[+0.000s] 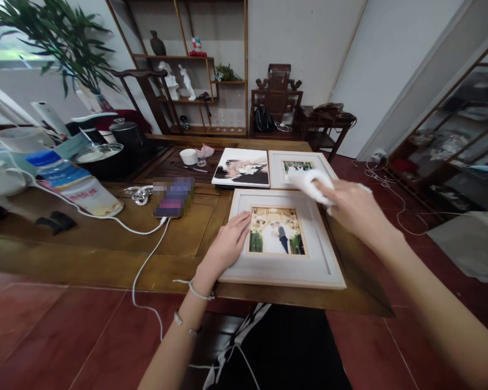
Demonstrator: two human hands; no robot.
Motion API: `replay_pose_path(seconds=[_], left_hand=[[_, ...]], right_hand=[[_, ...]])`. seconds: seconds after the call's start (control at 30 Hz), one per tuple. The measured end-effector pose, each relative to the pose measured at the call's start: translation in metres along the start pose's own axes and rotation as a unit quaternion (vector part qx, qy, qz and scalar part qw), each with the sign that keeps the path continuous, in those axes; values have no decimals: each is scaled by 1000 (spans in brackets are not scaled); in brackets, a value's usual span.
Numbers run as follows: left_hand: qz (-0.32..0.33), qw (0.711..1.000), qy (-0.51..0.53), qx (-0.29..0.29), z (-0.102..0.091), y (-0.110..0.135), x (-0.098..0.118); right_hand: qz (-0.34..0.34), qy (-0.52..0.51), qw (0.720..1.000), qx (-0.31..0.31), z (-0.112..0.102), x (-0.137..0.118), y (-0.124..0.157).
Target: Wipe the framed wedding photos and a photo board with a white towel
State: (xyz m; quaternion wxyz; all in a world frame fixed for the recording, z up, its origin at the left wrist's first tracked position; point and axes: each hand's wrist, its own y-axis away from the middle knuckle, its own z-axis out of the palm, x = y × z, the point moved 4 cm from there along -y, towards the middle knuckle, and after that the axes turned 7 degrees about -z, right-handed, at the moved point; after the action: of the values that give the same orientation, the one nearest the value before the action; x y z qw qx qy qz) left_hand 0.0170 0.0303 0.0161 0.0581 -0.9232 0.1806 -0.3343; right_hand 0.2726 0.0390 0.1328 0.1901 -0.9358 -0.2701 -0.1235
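Framed wedding photo (277,232) flat on counter (187,238), lower ctr. L hand (226,245): fingers extended on its left border, gripping nil. R hand (352,207): fingers closed on white cloth (307,182), ctr-rt. Rec: light strokes, fingertips off photo.

No text legible. Blue-capped bottle (90,194) on the surface (101,241): reddish-pink lettering across the pale lower part of its body, too blurred to make out characters or brand; blue-and-white band above it, markings also too soft to read. Phone (173,198) beyond the surface's near edge: pixelated blue, purple, pink; content unreadable.
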Motion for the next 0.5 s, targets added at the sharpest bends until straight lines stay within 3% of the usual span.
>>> replay_pose_path(seconds=[0.07, 0.13, 0.23, 0.33, 0.5], left_hand=[[1, 1000, -4, -3, 0, 0, 0], [3, 1000, -9, -4, 1, 0, 0], [7, 1000, -15, -4, 1, 0, 0], [10, 1000, -17, 0, 0, 0, 1], [-1, 1000, -12, 3, 0, 0, 2]], right_hand=[[16, 36, 995, 93, -6, 5, -1], [0, 51, 992, 112, 3, 1, -4], [-51, 32, 998, 25, 40, -16, -11], [-55, -13, 998, -42, 72, -30, -17], [-29, -50, 997, -45, 79, -38, -17]])
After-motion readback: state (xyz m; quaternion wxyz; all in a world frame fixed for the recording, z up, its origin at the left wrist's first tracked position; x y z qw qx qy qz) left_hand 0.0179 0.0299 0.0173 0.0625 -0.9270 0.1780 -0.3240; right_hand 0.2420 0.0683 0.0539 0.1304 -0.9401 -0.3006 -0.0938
